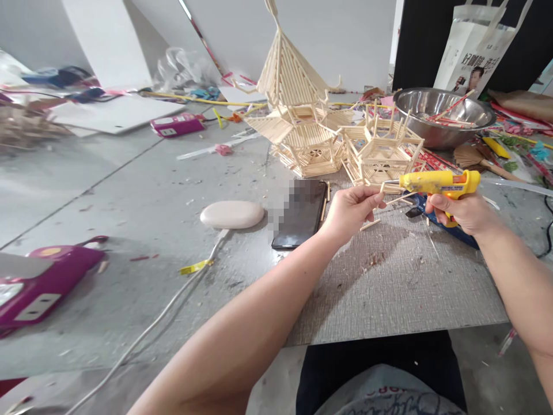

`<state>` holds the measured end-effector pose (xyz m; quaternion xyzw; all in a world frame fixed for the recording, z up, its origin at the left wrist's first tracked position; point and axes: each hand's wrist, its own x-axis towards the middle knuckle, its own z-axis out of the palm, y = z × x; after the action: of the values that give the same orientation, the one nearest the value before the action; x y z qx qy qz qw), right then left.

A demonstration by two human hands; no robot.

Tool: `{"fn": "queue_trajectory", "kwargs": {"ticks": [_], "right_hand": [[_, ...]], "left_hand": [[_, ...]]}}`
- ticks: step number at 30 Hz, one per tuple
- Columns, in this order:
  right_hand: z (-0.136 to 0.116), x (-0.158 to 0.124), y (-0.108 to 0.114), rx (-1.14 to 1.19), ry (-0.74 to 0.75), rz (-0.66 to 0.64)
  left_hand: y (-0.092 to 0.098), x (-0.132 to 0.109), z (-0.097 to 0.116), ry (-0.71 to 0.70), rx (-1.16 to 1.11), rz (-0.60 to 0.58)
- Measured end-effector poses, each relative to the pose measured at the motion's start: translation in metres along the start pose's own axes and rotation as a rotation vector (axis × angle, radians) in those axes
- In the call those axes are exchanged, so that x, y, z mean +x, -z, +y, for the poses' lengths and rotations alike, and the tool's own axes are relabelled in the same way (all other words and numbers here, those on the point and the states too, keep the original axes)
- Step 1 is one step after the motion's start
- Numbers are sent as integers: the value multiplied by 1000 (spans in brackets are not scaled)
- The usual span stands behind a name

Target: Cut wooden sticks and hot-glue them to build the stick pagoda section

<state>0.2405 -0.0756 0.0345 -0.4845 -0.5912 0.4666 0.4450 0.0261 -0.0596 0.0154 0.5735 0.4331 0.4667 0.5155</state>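
My right hand [464, 212] is wrapped round the handle of a yellow glue gun [440, 182], whose nozzle points left. My left hand [355, 208] pinches a short, thin wooden stick [382, 188] between thumb and fingers, close to the nozzle. Whether the nozzle touches the stick I cannot tell. Just beyond the hands stands an open hexagonal frame of wooden sticks [380, 151]. Left of it rises a stick-built pagoda [302, 129] with a pointed roof. A few loose sticks [370, 225] lie on the table below my hands.
A black phone [298, 222] lies left of my left hand, beside a white oval device [232, 214] with a cable. A steel bowl [444, 124] stands back right, before a paper bag [469, 52]. Purple power strips [47, 282] lie left. A blue object [449, 230] sits under the glue gun.
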Motion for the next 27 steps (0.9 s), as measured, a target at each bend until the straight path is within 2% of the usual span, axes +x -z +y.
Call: {"fn": "queue_trajectory", "kwargs": {"ticks": [27], "right_hand": [[0,-1,0,7,-28,8]], "left_hand": [[1,1,-2,-25,21,-12]]}}
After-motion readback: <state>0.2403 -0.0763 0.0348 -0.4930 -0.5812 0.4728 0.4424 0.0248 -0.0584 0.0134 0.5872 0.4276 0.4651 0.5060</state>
